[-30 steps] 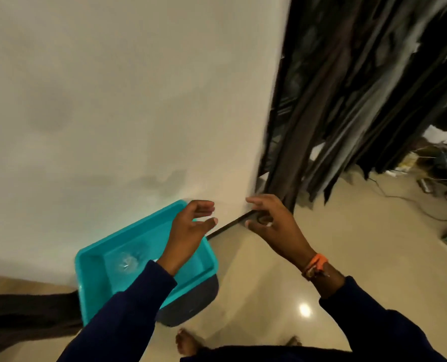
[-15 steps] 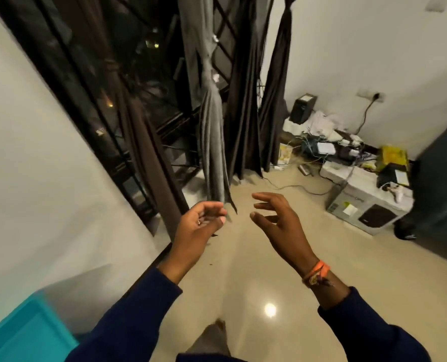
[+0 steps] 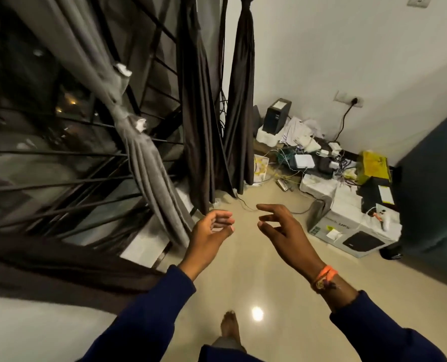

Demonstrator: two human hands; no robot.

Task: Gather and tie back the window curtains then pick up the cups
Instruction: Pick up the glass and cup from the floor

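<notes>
A: Hands first. Left hand (image 3: 212,232) was raised over the floor, fingers loosely curled, holding nothing. Right hand (image 3: 282,231) likewise empty, fingers spread wider, an orange wrist band (image 3: 324,276) at the cuff. The two were near each other, not touching, both short of any fabric.

B: Nearest curtain?

A: Grey curtain (image 3: 149,163), just beyond the left hand. It was bunched and knotted at mid-height against the window grille (image 3: 60,178), tail hanging free. Judged tied.

B: And the dark ones?

A: Two dark curtains (image 3: 198,121) further out by the corner. The right-most looked cinched near the top; the other hung in a narrow column, and I could not tell whether it was tied.

B: Cups?

A: None in view. Only cable clutter and a cardboard box (image 3: 347,231) by the wall.

B: Progress, then?

A: Judgement: curtain stage mostly done, perhaps one dark panel left to check. Cup pickup not started.
</notes>
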